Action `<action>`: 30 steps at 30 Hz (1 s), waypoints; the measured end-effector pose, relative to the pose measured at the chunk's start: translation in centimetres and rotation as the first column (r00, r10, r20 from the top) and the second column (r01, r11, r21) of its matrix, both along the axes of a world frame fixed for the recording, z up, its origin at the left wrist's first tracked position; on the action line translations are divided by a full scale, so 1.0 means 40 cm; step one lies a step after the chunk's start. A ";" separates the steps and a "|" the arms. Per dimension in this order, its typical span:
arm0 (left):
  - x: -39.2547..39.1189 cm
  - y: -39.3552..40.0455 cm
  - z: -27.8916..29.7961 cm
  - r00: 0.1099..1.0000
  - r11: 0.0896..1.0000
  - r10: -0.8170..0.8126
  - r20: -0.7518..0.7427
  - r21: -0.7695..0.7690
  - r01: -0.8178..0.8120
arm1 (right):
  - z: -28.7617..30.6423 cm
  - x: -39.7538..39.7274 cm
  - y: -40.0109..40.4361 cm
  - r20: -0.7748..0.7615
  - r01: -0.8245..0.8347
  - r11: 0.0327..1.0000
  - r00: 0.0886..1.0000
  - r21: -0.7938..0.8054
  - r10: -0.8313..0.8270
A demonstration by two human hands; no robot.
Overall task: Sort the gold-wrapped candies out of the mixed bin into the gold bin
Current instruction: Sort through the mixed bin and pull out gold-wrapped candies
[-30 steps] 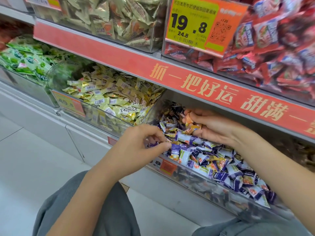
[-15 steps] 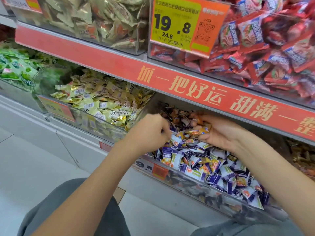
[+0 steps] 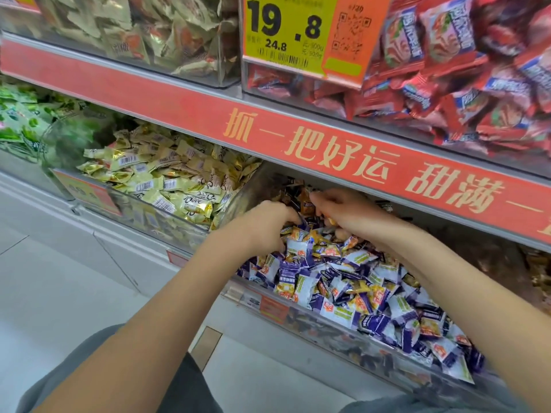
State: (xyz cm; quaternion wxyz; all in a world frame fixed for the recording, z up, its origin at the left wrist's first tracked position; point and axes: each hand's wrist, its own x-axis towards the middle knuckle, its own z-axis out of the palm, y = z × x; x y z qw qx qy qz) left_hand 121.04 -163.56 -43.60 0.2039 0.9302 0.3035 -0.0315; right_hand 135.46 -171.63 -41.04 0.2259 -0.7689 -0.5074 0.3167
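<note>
The mixed bin (image 3: pixel 301 318) is a clear tub heaped with purple, white and orange-gold wrapped candies (image 3: pixel 343 281). Both my hands are at its back left corner, under the shelf edge. My right hand (image 3: pixel 351 214) curls round a few orange-gold candies (image 3: pixel 307 207) that stick out between its fingers. My left hand (image 3: pixel 262 225) is just left of it, knuckles up, fingers curled into the pile and pinching a wrapper at their tips. The gold bin (image 3: pixel 140 214), to the left, holds pale gold-wrapped candies (image 3: pixel 173 177).
A red shelf strip (image 3: pixel 298 144) with lettering overhangs both bins. Above it are a bin of gold-brown packs (image 3: pixel 149 34), a bin of red packs (image 3: pixel 465 84) and a yellow price tag (image 3: pixel 286 31). Green packs (image 3: pixel 21 120) lie far left. Pale floor (image 3: pixel 59 278) lies below.
My left hand has moved right and deeper into the mixed bin, close to my right hand. My right hand has kept its candies and shifted slightly. The view has moved nearer.
</note>
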 end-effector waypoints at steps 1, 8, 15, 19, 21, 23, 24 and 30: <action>0.013 0.010 -0.008 0.997 0.998 -0.062 -0.042 -0.021 0.061 | -0.004 0.007 -0.006 -0.027 0.024 0.999 0.999 0.021 -0.024; 0.040 0.022 -0.048 0.996 0.994 -0.079 -0.028 -0.078 0.077 | -0.030 0.033 -0.040 -0.123 0.127 0.989 0.986 0.081 -0.116; 0.018 0.014 0.007 0.950 0.951 0.251 0.187 -0.232 -0.206 | -0.033 0.029 -0.055 -0.165 0.152 0.982 0.977 0.111 -0.133; -0.014 -0.010 0.049 0.843 0.816 0.474 0.256 -0.487 -0.311 | -0.020 0.019 -0.061 -0.160 0.104 0.988 0.984 0.117 -0.084; -0.020 -0.027 0.062 0.845 0.757 0.491 0.213 -0.584 -0.293 | -0.010 0.009 -0.068 -0.187 0.049 0.989 0.982 0.140 -0.022; -0.019 -0.043 0.067 0.846 0.704 0.500 0.186 -0.657 -0.272 | -0.008 0.005 -0.071 -0.115 0.004 0.993 0.993 0.122 0.010; -0.018 -0.046 0.066 0.845 0.684 0.508 0.167 -0.675 -0.277 | -0.014 0.009 -0.067 -0.041 -0.013 0.995 0.999 0.099 0.017; -0.056 -0.062 0.085 0.832 0.641 0.551 0.063 -0.670 -0.374 | -0.025 0.026 -0.009 0.311 -0.198 0.962 0.917 -0.188 0.249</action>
